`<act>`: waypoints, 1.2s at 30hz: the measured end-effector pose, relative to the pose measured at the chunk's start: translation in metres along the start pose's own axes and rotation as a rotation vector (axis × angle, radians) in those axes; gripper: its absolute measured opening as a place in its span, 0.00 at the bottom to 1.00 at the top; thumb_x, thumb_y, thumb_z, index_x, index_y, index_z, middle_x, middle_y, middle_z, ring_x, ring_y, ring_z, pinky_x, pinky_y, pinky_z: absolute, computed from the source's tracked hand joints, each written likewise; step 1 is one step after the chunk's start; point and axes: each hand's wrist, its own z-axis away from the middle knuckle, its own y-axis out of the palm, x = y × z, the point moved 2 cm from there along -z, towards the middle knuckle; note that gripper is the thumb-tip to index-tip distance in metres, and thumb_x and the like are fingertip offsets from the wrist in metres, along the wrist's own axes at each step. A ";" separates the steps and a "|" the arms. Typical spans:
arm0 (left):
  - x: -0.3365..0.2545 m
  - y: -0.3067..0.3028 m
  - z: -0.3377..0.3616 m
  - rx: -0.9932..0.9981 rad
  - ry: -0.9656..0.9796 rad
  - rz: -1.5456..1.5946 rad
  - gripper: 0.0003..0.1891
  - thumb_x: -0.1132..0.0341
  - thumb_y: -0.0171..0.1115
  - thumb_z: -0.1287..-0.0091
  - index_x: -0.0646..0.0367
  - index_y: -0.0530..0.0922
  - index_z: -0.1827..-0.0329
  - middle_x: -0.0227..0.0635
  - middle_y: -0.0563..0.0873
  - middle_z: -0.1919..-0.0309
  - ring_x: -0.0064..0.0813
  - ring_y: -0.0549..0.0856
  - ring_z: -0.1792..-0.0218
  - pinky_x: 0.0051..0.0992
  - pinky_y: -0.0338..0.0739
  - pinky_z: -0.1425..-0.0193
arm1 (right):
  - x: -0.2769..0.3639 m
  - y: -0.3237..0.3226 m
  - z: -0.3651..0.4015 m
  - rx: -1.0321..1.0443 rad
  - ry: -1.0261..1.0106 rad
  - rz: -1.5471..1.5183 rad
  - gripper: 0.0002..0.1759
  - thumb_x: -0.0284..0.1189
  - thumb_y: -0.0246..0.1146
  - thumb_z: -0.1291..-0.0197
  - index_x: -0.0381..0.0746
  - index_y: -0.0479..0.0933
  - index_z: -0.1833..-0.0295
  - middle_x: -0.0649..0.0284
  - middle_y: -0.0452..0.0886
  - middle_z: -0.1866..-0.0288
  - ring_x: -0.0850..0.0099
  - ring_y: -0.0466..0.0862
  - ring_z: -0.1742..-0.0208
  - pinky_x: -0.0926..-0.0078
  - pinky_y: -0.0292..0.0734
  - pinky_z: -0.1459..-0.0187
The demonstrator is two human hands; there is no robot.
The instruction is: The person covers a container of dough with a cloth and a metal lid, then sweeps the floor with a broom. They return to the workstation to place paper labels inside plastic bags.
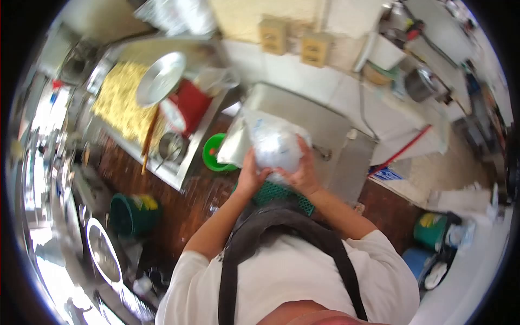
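Observation:
Between my two hands is a rounded, filled clear plastic bag [277, 147], whitish inside; its contents are too blurred to name. My left hand [252, 176] grips its left side, and my right hand [304, 170] grips the right side. The bag's loose top points up and to the left. Behind it lies a metal work surface [330, 127]. Below the bag, near my apron, part of a green perforated crate [271, 193] shows. A bright green basin [212, 154] is left of my left hand.
At left, a metal tray table holds a heap of yellow food pieces [122, 97], a red scale [189, 105] with a metal pan [161, 79], and a small pot [172, 147]. A dark green bucket [130, 215] stands on the brown floor. A red-handled pole [403, 149] leans at right.

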 end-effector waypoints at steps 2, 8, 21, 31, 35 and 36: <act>-0.005 -0.002 -0.004 0.035 -0.075 0.105 0.48 0.67 0.79 0.45 0.69 0.59 0.23 0.61 0.69 0.28 0.58 0.69 0.26 0.43 0.64 0.22 | 0.005 0.000 0.001 -0.004 0.009 0.033 0.61 0.43 0.82 0.53 0.43 0.54 0.18 0.46 0.65 0.22 0.47 0.68 0.25 0.51 0.63 0.25; -0.008 -0.021 -0.005 0.156 0.094 0.109 0.45 0.67 0.74 0.38 0.64 0.56 0.21 0.58 0.63 0.24 0.56 0.69 0.26 0.43 0.66 0.24 | 0.000 0.001 0.001 0.020 0.079 0.026 0.62 0.45 0.82 0.55 0.40 0.54 0.19 0.47 0.63 0.22 0.47 0.63 0.23 0.52 0.57 0.22; 0.092 -0.114 -0.072 0.587 -0.180 0.650 0.14 0.60 0.57 0.20 0.59 0.75 0.64 0.24 0.76 0.76 0.15 0.74 0.75 0.21 0.72 0.69 | 0.026 0.010 0.020 -0.079 0.385 0.411 0.58 0.62 0.72 0.50 0.35 0.63 0.23 0.48 0.66 0.23 0.45 0.66 0.25 0.47 0.58 0.25; -0.001 -0.118 -0.086 0.973 -0.018 0.692 0.15 0.57 0.61 0.22 0.59 0.76 0.64 0.24 0.76 0.74 0.18 0.75 0.70 0.22 0.74 0.56 | 0.054 0.000 0.035 -0.040 0.565 0.424 0.54 0.57 0.70 0.42 0.34 0.60 0.21 0.45 0.65 0.22 0.46 0.65 0.23 0.52 0.58 0.23; -0.074 -0.131 -0.083 0.994 0.157 0.906 0.18 0.53 0.60 0.22 0.59 0.76 0.64 0.25 0.76 0.73 0.20 0.75 0.68 0.26 0.75 0.53 | 0.054 -0.032 0.035 -0.039 0.513 0.240 0.47 0.52 0.67 0.35 0.36 0.59 0.20 0.45 0.65 0.22 0.49 0.66 0.22 0.55 0.58 0.22; -0.106 -0.140 -0.082 0.992 0.198 0.946 0.18 0.52 0.61 0.22 0.59 0.75 0.64 0.26 0.76 0.73 0.21 0.76 0.67 0.27 0.75 0.53 | 0.054 -0.042 0.032 -0.032 0.499 0.203 0.45 0.50 0.66 0.33 0.36 0.59 0.20 0.45 0.66 0.22 0.50 0.66 0.22 0.55 0.59 0.22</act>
